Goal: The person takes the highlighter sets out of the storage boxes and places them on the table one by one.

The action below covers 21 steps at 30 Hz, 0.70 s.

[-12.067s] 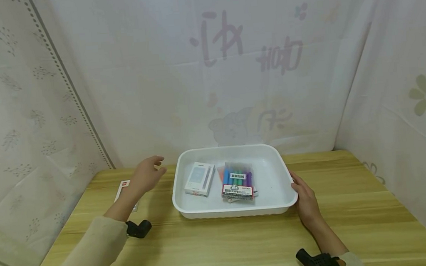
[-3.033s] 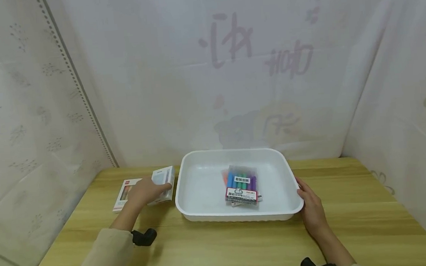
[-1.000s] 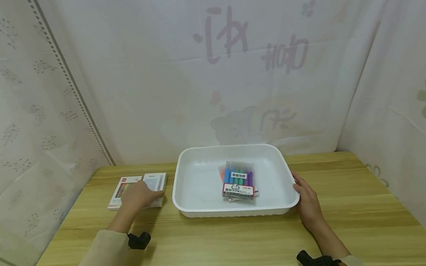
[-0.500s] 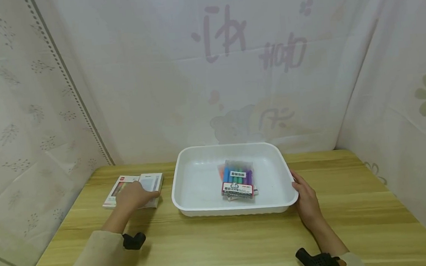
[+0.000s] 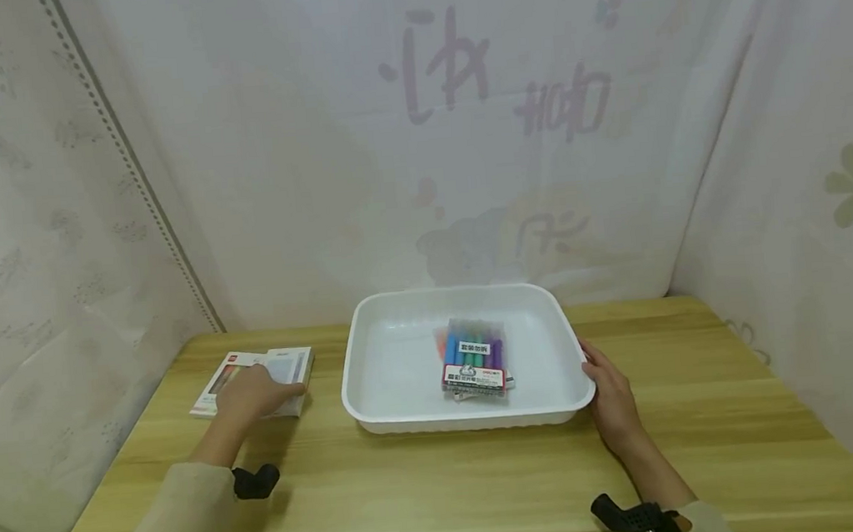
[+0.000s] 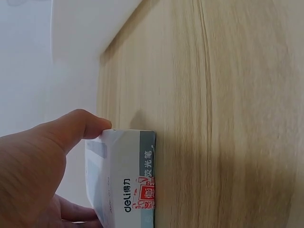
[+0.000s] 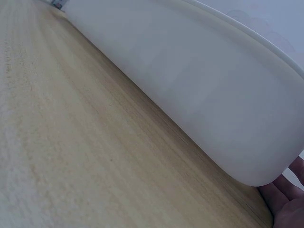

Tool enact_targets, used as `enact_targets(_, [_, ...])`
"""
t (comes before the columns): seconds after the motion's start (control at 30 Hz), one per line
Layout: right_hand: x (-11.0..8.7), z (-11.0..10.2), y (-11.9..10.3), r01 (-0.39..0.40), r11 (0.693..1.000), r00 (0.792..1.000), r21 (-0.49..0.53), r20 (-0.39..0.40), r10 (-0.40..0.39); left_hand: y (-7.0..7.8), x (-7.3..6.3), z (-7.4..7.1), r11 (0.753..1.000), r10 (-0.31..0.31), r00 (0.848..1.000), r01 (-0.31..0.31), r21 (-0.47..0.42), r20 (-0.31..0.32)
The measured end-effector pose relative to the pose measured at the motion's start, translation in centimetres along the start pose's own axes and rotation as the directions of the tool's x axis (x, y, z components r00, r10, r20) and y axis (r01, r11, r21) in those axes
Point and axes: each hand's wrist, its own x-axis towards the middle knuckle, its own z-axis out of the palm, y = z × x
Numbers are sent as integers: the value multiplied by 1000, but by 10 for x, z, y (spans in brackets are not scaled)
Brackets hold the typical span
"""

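My left hand grips a white highlighter box on the table, left of the tray. In the left wrist view the thumb presses one edge of the highlighter box and the fingers lie round its other side. Beside it, on the left, lies a white box with a window showing coloured sticks, partly hidden by the hand. My right hand holds the right end of a white plastic tray; in the right wrist view the fingers show at the tray's lower corner.
A clear pack of coloured markers lies in the tray on top of another packet, mostly hidden. The wooden table ends at patterned cloth walls at the back and sides.
Earlier the highlighter box lay in the tray; my left hand took it out to the table. Over the last second both boxes slid left. My right hand stays at the tray.
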Motion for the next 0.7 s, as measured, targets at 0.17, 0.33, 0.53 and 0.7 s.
enact_targets(0.17, [-1,0,1,5,1000,1000,12,11,-5,-6,1,0,1000,8,1000,-9,20,17])
enact_targets(0.33, [-3,1,0,-6,1000,1000,-14,14,6,-11,0,1,1000,11,999,-11,12,31])
enact_targets(0.53, [-5,2,-2,-8,1000,1000,-19,4,8,-12,-1,-1,1000,5,1000,-5,17,14])
enact_targets(0.7, [-5,2,-3,-7,1000,1000,-22,-5,7,-11,0,-3,1000,-2,1000,1,29,10])
